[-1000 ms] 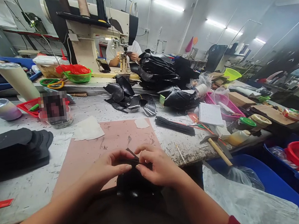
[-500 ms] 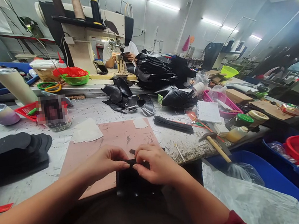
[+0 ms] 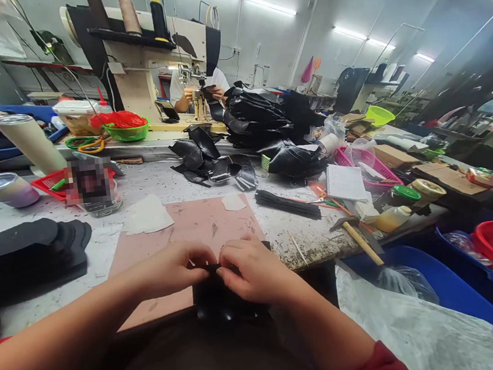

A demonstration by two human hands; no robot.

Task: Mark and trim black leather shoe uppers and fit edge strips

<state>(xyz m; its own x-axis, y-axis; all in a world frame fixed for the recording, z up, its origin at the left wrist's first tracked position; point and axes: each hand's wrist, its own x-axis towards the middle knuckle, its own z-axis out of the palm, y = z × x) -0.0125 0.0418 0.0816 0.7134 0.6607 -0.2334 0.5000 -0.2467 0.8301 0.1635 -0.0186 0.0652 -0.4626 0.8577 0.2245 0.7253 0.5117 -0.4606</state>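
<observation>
A shiny black leather piece [image 3: 224, 303] hangs over the near edge of the table, its upper edge pinched between my two hands. My left hand [image 3: 188, 266] grips that edge with thumb and fingers from the left. Right beside it, my right hand [image 3: 251, 270] is closed on the same edge, fingers curled over and thumb in front. Part of the leather is hidden behind my right hand. Under and beyond both hands lies a pinkish board [image 3: 147, 252]. Two pale paper-like pieces [image 3: 148, 214] rest along its far side.
Stacked black pieces [image 3: 32, 254] sit at the left. Black strips [image 3: 288, 204], a hammer [image 3: 363, 244] and a notebook [image 3: 345, 183] lie to the right. Beyond stand a black leather pile [image 3: 261, 118] and a sewing machine [image 3: 131, 73] with a person behind it. Blue bins [image 3: 416, 266] flank the table.
Both hands stay on the leather edge and have drawn slightly closer together. A dark strip end that showed between the hands is now out of sight. The view has shifted slightly.
</observation>
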